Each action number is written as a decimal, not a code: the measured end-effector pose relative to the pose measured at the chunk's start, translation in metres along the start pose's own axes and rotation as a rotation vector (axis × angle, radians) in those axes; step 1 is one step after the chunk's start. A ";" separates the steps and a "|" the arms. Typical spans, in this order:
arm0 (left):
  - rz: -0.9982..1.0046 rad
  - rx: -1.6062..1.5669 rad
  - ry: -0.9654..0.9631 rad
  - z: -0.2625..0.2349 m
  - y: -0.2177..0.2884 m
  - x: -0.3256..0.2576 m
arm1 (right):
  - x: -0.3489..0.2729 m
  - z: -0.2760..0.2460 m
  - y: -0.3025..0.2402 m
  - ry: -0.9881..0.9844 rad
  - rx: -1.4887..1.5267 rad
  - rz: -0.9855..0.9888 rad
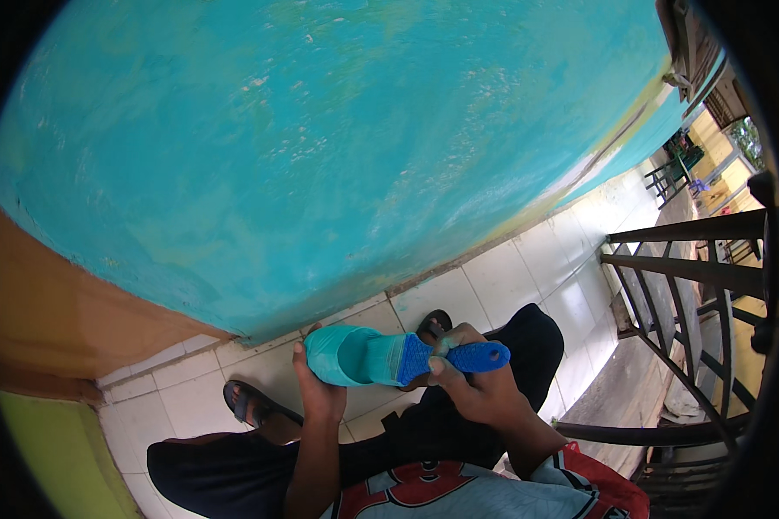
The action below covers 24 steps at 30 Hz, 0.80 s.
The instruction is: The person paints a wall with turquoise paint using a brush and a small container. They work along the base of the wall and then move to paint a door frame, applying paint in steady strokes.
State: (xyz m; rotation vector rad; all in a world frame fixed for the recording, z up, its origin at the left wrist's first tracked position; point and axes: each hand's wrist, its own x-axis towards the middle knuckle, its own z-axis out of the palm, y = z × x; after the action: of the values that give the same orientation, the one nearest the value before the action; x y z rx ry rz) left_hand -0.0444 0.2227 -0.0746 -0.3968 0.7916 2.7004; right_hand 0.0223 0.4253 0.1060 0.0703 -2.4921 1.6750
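Note:
My left hand (321, 394) is wrapped round the side of a small paint container (323, 353), coated turquoise, its mouth tilted partly toward me. In my right hand (474, 396) is a wide flat paintbrush (414, 359) with a blue textured handle, gripped between thumb and fingers. The brush head is covered in turquoise paint and lies against the container's rim; whether the bristle tips reach inside, I cannot tell. Ahead of both hands stands a wall (320, 173) with streaky turquoise paint, apart from the brush.
White floor tiles (498, 272) run along the wall's foot. An orange-brown wall section (78, 303) and a lime green surface (52, 441) are on the left. A dark metal railing (692, 277) stands close on the right. My sandalled feet are below my hands.

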 end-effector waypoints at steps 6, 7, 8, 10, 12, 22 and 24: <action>-0.048 -0.019 0.054 -0.006 -0.002 0.001 | -0.004 -0.005 -0.003 0.033 0.145 0.070; -0.052 -0.028 0.067 -0.007 -0.002 0.002 | -0.005 -0.006 -0.001 0.041 0.185 0.066; -0.052 -0.037 0.068 -0.007 -0.002 0.002 | -0.006 -0.007 0.002 0.038 0.279 0.091; -0.058 -0.060 0.083 -0.008 -0.001 0.002 | -0.007 -0.011 0.007 0.033 0.479 0.120; -0.058 -0.085 0.079 -0.009 0.001 0.002 | -0.007 -0.017 0.012 0.043 0.591 0.136; -0.116 -0.081 0.196 -0.013 0.008 0.004 | -0.024 -0.055 0.020 -0.236 0.608 0.005; -0.118 -0.080 0.238 -0.008 0.010 0.003 | -0.026 -0.064 0.022 -0.265 0.614 0.019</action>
State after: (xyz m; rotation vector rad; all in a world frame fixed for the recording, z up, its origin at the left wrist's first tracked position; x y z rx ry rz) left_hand -0.0491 0.2106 -0.0767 -0.7707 0.6986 2.6110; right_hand 0.0508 0.4914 0.1057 0.3505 -2.0300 2.5155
